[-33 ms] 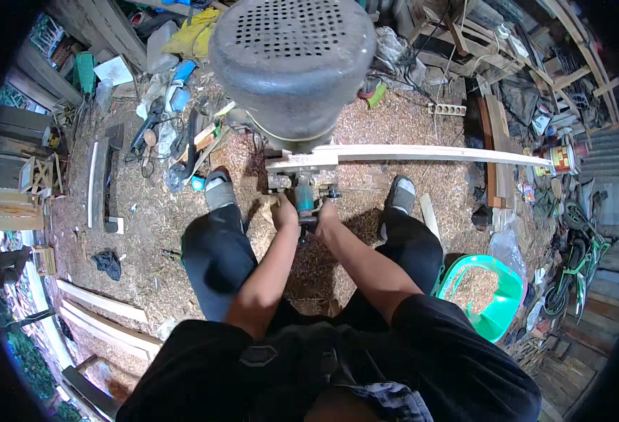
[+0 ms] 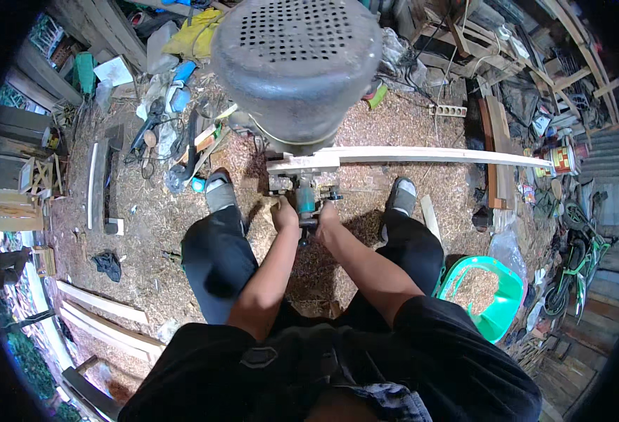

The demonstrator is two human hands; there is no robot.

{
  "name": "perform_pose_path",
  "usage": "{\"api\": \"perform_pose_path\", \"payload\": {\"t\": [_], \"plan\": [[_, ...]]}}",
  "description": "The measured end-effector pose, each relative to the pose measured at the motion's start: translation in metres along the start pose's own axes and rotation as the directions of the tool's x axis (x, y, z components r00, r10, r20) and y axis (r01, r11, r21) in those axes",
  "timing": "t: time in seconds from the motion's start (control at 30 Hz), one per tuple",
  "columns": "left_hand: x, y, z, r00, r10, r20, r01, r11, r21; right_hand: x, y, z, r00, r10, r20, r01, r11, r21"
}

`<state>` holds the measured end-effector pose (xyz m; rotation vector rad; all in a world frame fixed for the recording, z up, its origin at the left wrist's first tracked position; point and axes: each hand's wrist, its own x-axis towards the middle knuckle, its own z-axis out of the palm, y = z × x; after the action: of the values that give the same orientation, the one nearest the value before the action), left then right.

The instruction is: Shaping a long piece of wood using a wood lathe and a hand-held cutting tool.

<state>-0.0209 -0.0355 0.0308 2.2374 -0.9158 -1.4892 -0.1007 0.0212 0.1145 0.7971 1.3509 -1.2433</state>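
Observation:
A big grey machine motor (image 2: 292, 77) with a perforated round cover stands in front of me and hides part of what lies beneath. Under it, a long pale wooden strip (image 2: 436, 154) stretches away to the right, its left end resting at the machine's carriage (image 2: 302, 165). Below the strip sits a teal cylindrical part (image 2: 305, 198) with dark metal fittings. My left hand (image 2: 285, 214) is closed at its left side; what the fingers grip is hidden. On the right, my right hand (image 2: 329, 221) is closed around a dark handle (image 2: 308, 222), just under a small dark knob (image 2: 332, 193).
Wood shavings cover the floor around my feet. A green tub (image 2: 492, 299) with shavings stands at right. Planks (image 2: 105, 327) lie at lower left, tools and cables (image 2: 158, 130) at upper left. Boards (image 2: 496, 151) lie beneath the strip's right part; a bicycle (image 2: 577, 260) is farther right.
The motor and carriage sit very slightly farther right and lower in the picture. Both hands keep the same grip and place.

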Motion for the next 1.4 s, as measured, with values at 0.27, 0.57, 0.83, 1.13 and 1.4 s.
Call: {"api": "perform_pose_path", "payload": {"t": [0.27,0.57,0.83,1.13,1.4], "plan": [[0.031,-0.022,-0.006,0.943,0.021,0.331,0.114,0.917,-0.382,0.025,0.022,0.008,0.951,-0.228,-0.207,0.143,0.923,-0.358],[-0.014,-0.009,0.021,0.961,0.267,0.076,-0.277,0.941,0.196,0.087,0.022,-0.032,0.979,-0.186,-0.083,0.193,0.977,0.090],[0.020,-0.022,-0.003,0.960,0.198,0.196,-0.121,0.929,-0.350,0.015,0.026,0.004,0.948,-0.280,-0.149,0.213,0.911,-0.352],[-0.001,-0.001,-0.006,0.964,0.200,0.176,-0.178,0.975,-0.134,0.091,0.027,-0.026,0.950,-0.175,0.259,0.147,0.981,0.124],[0.014,-0.008,-0.010,0.976,0.148,0.162,-0.114,0.973,-0.203,0.062,0.036,-0.010,0.966,-0.254,0.051,0.248,0.963,0.104]]}}
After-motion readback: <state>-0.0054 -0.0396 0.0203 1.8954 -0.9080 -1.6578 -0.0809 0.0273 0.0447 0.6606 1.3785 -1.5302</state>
